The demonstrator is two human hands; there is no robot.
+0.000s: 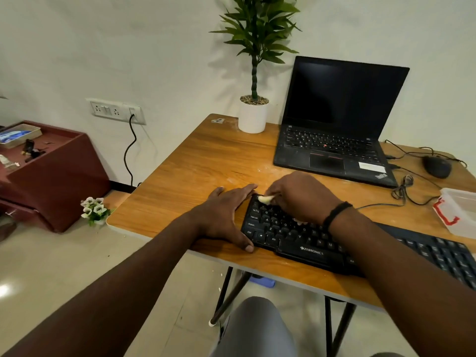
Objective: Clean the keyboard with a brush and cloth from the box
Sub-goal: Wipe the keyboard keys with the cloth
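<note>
My left hand [224, 215] lies flat on the table [195, 161], fingers straight and spread, with the thumb along the near-left corner of the keyboard [296, 238] and the forefinger reaching past its far-left corner. It holds nothing; it only braces the keyboard's short left edge so the board does not slide.

The keyboard starts just right of that hand and runs away to my right and a little toward me. Its long axis goes from the far-left corner under my hands out beneath my right forearm to the edge of view. Nearly all the keys therefore lie to the right of both hands, and I judge the coming strokes must travel that way along the rows.

My right hand [298, 197] sits directly on the far-left corner, fingers curled and pinching a small pale thing [265, 199] against the top row of keys. Only its tip shows past my fingers, so I cannot tell whether it is the brush or the cloth. This hand is nearer the work; the left one only steadies.

Well to the right of my right wrist, near the table's edge, stands the clear box [461, 212] with a red clasp.
</note>
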